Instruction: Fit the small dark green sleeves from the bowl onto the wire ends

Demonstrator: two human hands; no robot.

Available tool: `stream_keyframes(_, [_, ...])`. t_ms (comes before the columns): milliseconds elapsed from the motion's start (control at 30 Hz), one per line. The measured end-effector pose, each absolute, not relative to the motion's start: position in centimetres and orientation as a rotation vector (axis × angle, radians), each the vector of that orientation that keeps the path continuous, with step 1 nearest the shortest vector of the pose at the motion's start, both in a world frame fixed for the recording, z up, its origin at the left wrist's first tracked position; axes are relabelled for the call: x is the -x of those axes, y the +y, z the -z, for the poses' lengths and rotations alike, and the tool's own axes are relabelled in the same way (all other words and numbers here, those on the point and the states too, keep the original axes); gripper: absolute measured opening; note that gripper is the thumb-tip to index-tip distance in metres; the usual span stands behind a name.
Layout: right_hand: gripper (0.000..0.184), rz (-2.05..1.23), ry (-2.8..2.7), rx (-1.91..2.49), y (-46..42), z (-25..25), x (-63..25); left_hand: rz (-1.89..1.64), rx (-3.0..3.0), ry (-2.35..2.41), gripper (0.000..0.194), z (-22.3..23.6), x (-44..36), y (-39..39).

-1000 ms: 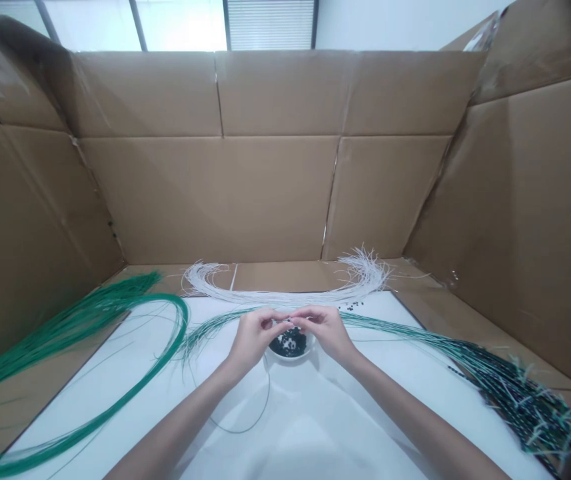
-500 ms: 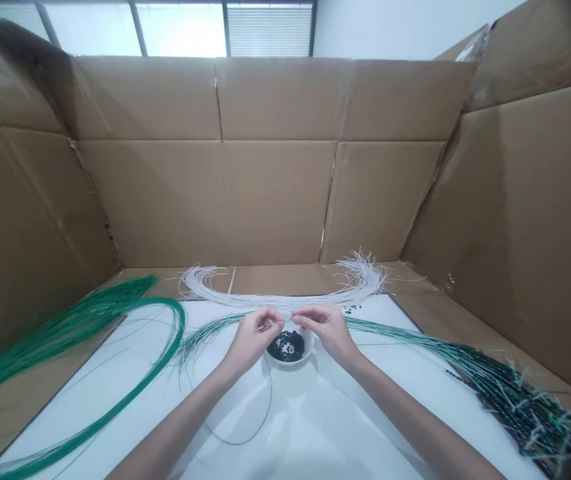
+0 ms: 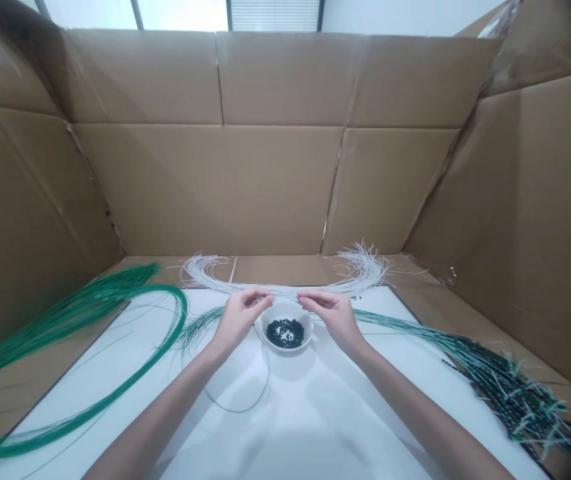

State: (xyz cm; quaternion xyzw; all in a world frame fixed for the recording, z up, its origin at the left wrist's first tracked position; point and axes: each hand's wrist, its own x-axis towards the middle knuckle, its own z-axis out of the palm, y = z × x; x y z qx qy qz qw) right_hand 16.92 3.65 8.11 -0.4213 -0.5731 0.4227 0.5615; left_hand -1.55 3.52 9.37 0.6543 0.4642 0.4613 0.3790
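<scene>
Tiny dark beads (image 3: 294, 339) cluster in a round white bowl (image 3: 286, 311) between left hand (image 3: 238, 317) and right hand (image 3: 335, 318), whose grips I cannot tell.

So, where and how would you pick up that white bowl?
Likely grip the white bowl at opposite rim sides, left hand from the left and right hand from the right: it stands round, upright and open, holding small dark pieces best kept level.
</scene>
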Motion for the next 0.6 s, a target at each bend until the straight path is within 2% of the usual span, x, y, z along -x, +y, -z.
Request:
stream_keyframes(267, [0.023, -1.145, -1.333, 0.961, 2.6, -9.1, -16.4, -1.176, -1.689, 1.138, 0.027, -10.6, 1.3, 2.5])
stream_keyframes(600, [0.013, -1.206, -1.354, 0.981, 2.3, -9.0, -16.0, -1.153, -1.838, 1.281, 0.025, -9.9, 0.2, 1.7])
